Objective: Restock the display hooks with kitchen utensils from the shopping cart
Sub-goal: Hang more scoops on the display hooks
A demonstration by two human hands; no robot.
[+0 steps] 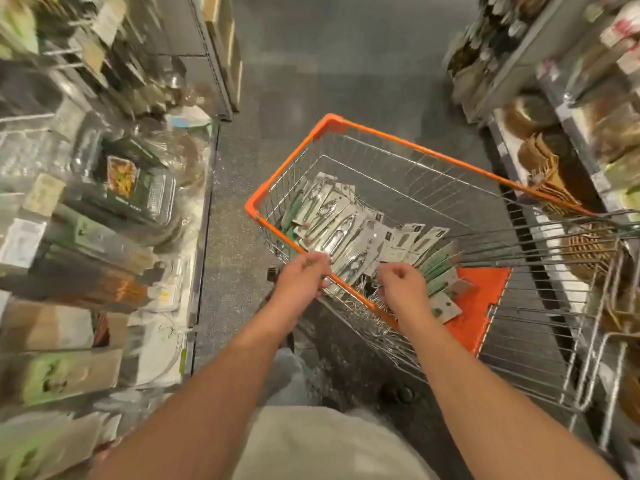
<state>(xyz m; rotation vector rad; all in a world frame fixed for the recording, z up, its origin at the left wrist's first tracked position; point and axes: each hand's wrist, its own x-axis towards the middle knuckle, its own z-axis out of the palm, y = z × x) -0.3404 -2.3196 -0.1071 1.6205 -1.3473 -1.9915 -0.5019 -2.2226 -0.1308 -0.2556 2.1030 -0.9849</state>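
Note:
A wire shopping cart with an orange rim (277, 178) stands in the aisle in front of me. Several carded kitchen utensils (341, 230) lie in its basket: metal tools on grey cards and green-handled ones (438, 265) to the right. My left hand (303, 277) hovers at the cart's near rim with curled fingers. My right hand (401, 285) reaches into the basket over the cards, its fingers curled too. The frame does not show whether either hand pinches a card. Display hooks (65, 53) with hanging goods sit at the upper left, blurred.
Shelves of packaged kitchenware (135, 188) line the left side. Shelves with baskets and woven goods (543, 150) line the right, close to the cart. The cart's orange child-seat flap (481, 299) lies by my right hand. Grey floor (311, 64) runs ahead.

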